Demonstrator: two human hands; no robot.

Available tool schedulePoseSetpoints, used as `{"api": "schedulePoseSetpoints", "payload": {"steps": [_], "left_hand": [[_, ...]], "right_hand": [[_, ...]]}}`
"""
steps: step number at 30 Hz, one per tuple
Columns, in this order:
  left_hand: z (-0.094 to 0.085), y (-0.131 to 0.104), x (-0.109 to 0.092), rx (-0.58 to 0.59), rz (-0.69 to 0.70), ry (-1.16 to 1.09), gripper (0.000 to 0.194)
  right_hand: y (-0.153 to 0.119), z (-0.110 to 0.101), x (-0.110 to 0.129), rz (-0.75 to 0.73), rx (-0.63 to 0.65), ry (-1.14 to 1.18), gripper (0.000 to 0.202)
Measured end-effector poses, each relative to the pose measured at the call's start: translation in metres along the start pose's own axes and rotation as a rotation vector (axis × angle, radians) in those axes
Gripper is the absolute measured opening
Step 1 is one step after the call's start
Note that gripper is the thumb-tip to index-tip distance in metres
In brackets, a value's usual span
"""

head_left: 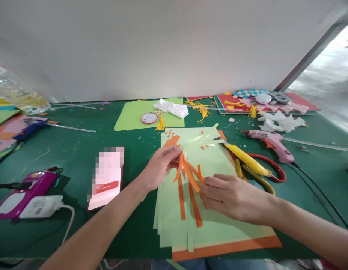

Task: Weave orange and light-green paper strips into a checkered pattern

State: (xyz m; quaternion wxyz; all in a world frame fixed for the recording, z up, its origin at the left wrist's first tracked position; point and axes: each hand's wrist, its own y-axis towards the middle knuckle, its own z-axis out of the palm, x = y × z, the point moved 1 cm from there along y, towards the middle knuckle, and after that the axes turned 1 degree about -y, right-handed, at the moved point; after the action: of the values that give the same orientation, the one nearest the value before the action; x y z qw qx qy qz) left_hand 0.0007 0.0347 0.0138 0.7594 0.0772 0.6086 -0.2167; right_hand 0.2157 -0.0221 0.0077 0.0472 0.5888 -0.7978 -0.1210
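Observation:
My left hand point(158, 168) is closed on the top of a bundle of orange and pale green paper strips point(194, 181), where they come together. The loose orange ends fan down and to the right. At the right of the bundle, my right hand point(232, 197) has its fingers pinched at an orange strip end. Both hands are over a stack of pale green paper sheets point(219, 228), with orange paper point(227, 247) showing along its lower edge. More loose orange strips point(181, 198) lie on the stack. What my left fingers cover is hidden.
A yellow utility knife point(247, 159) and red-handled scissors point(277, 168) lie right of the stack, near a pink glue gun point(271, 144). A phone point(107, 178) and a purple power strip point(27, 191) are at left. Behind are a round tape roll point(149, 118) and crumpled tissue point(172, 108).

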Motion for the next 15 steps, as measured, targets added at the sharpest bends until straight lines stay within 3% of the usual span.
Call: {"api": "schedulePoseSetpoints", "payload": {"steps": [4, 7, 11, 15], "left_hand": [[0.001, -0.003, -0.001, 0.027, 0.068, 0.279, 0.032], [0.004, -0.007, -0.001, 0.054, 0.107, 0.488, 0.034], [0.006, -0.008, 0.001, 0.053, 0.188, 0.681, 0.035], [0.009, -0.009, 0.005, 0.108, 0.249, 0.819, 0.035]], "right_hand": [[0.001, -0.002, 0.005, 0.056, 0.017, 0.089, 0.021], [0.001, -0.015, 0.015, 0.161, -0.047, 0.389, 0.019], [-0.006, -0.041, 0.02, 0.476, -0.258, 0.919, 0.009], [-0.014, -0.06, -0.001, 0.963, -0.598, 1.179, 0.014]]}}
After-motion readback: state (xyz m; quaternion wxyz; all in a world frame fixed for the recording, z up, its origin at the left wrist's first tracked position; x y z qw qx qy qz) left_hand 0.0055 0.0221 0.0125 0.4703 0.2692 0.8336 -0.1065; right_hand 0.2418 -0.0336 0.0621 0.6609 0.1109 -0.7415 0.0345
